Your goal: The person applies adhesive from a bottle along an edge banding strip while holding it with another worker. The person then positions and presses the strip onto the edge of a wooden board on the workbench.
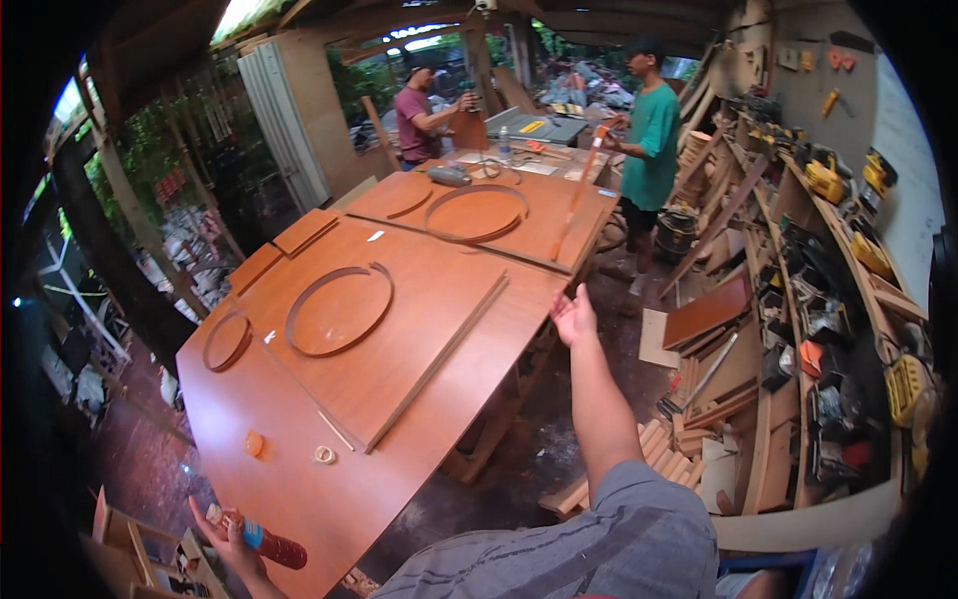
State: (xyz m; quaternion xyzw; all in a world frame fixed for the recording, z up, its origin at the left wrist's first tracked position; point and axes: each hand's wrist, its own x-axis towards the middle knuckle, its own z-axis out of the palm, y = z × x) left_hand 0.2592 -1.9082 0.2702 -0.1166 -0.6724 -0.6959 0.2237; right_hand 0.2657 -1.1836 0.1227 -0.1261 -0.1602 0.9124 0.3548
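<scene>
The bottle (277, 545) is at the near end of the worktop (349, 499), by its left edge, where your left grip (232, 537) wraps its neck end. That hold leaves the base unsupported, so the bottle could probably swing or slip if your fingers loosen; I can't tell whether it is capped, and a loose cap might let liquid spill. It looks clear-walled, with reddish-brown contents and a blue label, and leans with its neck toward the left edge and its base toward the right. Beyond it, the small orange container (254, 442) and tape roll (324, 455) stand near enough that a careless swing could knock them. Farther in, a large curved wooden hoop (321, 353) rests on a flat panel (399, 399). At the far end of the right edge, your right grip (574, 317) is spread and holds nothing; whether it touches that edge I can't tell.
</scene>
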